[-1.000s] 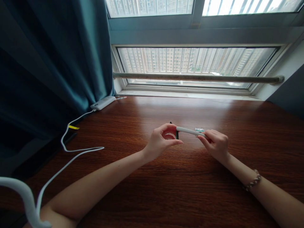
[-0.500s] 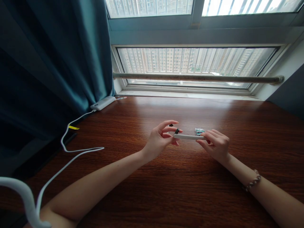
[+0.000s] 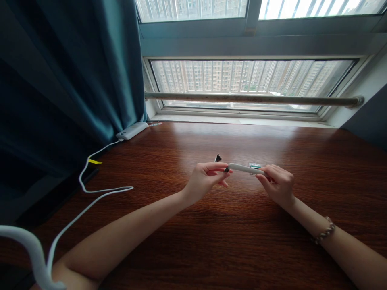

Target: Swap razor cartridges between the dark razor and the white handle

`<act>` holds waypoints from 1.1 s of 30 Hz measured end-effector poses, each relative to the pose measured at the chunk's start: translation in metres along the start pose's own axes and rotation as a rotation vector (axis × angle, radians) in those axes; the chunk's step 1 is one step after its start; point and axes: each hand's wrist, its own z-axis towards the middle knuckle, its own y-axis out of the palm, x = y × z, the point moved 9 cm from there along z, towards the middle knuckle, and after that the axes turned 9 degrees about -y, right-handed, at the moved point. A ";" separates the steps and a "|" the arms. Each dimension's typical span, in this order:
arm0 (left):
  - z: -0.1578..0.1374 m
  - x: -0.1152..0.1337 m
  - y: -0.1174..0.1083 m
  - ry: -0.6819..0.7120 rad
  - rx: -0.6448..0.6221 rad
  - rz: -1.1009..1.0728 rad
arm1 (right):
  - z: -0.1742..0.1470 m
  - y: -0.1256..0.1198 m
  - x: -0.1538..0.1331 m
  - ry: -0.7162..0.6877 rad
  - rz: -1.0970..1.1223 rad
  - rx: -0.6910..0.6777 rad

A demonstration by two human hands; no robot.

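My left hand point(image 3: 205, 179) is closed, pinching a small dark piece point(image 3: 226, 169) between thumb and forefinger. My right hand point(image 3: 276, 183) grips the right end of a slim white stick-like handle point(image 3: 244, 168). The handle tilts, its left end higher and close beside the dark piece; whether they touch I cannot tell. Just beyond my left fingers lies another small dark-topped object point(image 3: 218, 158), partly hidden by the hand. Behind the handle lies a small packet with teal print point(image 3: 254, 165), partly covered.
The brown wooden table point(image 3: 211, 241) runs back to the window sill. A white power-bank-like device point(image 3: 132, 131) lies at the back left by the blue curtain point(image 3: 121, 80), with a white cable point(image 3: 105, 190) trailing from it. A yellow strip point(image 3: 95, 162) sits near the left edge.
The handle's left end has risen and come away from my left fingertips. My left fingers have closed down on the dark piece, uncovering more of the dark-topped object behind.
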 end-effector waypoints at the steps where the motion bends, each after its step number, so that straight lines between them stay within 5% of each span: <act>1: 0.000 0.001 0.000 0.007 0.004 0.000 | 0.000 0.001 -0.001 -0.008 0.000 -0.012; 17: 0.001 0.005 -0.006 0.056 0.047 -0.056 | 0.003 0.002 -0.007 -0.057 -0.089 -0.051; 33: 0.001 0.009 0.001 0.167 -0.056 -0.040 | 0.003 0.003 -0.004 -0.008 -0.120 -0.063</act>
